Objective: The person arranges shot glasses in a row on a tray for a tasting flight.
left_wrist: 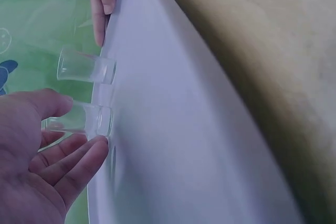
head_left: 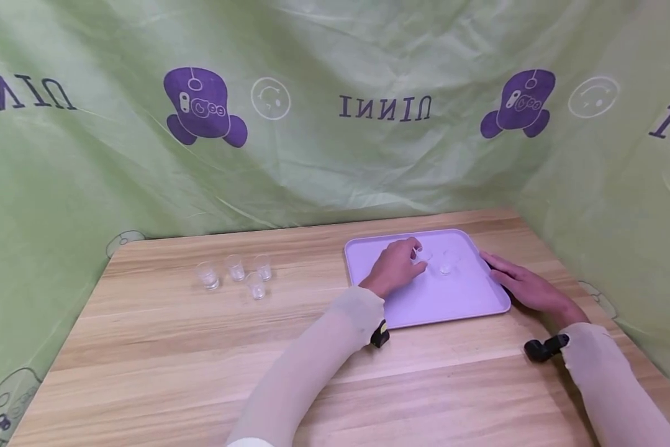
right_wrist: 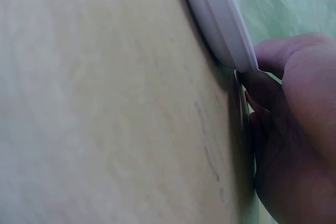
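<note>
Nearest the lens in the left wrist view, my left hand [left_wrist: 44, 156] curves round a clear cup [left_wrist: 92, 119] above the tray [head_left: 441, 298]. That cup sits between my thumb and fingers, upright, its base right down by the tray's surface; I cannot tell whether it bears on it. My thumb comes against one side of the cup, and my other fingers lie round the opposite side, bent and slightly apart, with one fingertip down near the base.

My right hand [head_left: 527, 288] grips the tray at its right edge, thumb over the rim and fingers lying along the outside.

A second cup [head_left: 445, 267] stands upright on the tray, just beside the one in my left hand, on the side toward the tray's right edge. Well left of the tray, four more cups [head_left: 255, 287] stand close together on the wooden table [head_left: 172, 347].

Pale sleeves [head_left: 307, 360] reach down to my wrists, just in front of the tray. Green cloth [head_left: 307, 161] with purple prints hangs behind it.
</note>
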A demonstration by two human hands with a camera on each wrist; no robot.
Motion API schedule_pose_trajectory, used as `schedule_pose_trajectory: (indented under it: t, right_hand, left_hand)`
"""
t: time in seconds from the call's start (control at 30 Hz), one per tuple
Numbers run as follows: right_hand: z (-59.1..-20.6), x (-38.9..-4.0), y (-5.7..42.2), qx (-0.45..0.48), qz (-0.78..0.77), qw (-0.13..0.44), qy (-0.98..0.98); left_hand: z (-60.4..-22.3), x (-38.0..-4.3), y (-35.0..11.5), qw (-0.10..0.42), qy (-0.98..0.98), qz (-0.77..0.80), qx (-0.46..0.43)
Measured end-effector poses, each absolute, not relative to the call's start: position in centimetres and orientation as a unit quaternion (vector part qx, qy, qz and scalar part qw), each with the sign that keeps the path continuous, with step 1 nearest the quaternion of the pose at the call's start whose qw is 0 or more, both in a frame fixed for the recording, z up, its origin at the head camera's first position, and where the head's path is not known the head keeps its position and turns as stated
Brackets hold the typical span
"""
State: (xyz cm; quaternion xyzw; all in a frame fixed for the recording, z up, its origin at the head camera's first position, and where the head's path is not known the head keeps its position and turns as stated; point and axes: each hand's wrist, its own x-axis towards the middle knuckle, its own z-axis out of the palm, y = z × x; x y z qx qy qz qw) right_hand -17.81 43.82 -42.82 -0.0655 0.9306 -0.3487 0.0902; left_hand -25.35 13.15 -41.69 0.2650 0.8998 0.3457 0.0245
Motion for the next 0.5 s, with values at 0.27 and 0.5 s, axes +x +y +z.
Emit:
schedule_pose_trajectory:
  t: [0.27,0.5]
  right_hand:
    - [-42.9,-17.9,43.6,-0.058,-0.350,0.094,0.930]
    - [-42.9,-17.7,43.5,-0.059,-0.355,0.095,0.928]
  left_hand:
    - [-41.8,-25.8,14.1,0.003,0.907,0.326,0.266]
    - [-42.0,-26.0,15.2,0.003,0.915,0.316,0.251]
